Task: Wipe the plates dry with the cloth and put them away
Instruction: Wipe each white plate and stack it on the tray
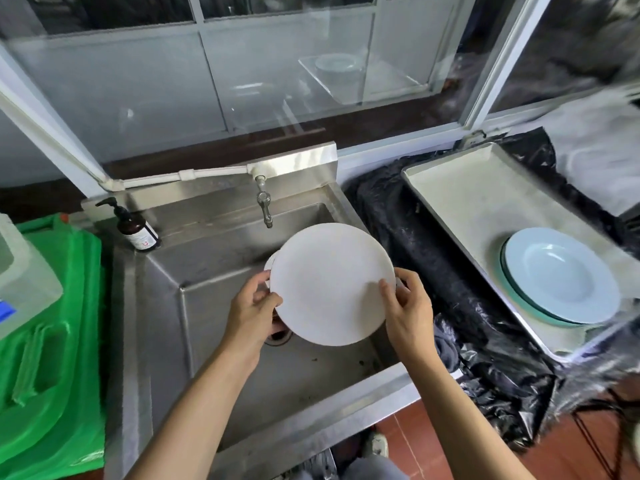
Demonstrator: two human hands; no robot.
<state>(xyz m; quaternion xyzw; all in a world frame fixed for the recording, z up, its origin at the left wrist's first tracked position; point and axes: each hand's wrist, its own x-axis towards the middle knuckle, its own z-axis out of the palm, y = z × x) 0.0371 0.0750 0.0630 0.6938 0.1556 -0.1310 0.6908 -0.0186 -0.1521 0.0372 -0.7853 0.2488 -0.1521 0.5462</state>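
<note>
I hold a round white plate (329, 282) over the steel sink (221, 341), tilted so its flat face turns toward me. My left hand (252, 313) grips its left rim, and my right hand (408, 306) grips its right rim. Behind the left edge peeks a second white rim (269, 262); I cannot tell whether it is another plate. Pale blue plates (561, 275) sit stacked on a white tray (460, 199) to the right. A dark grey cloth (446, 344) lies bunched on the black plastic beside the sink.
A tap (265, 206) juts over the sink's back wall. A brown pump bottle (136, 228) stands at the sink's back left corner. Green plastic (59, 341) and a clear container (20, 271) lie at left. Black plastic sheeting (415, 244) covers the right counter. A window runs behind.
</note>
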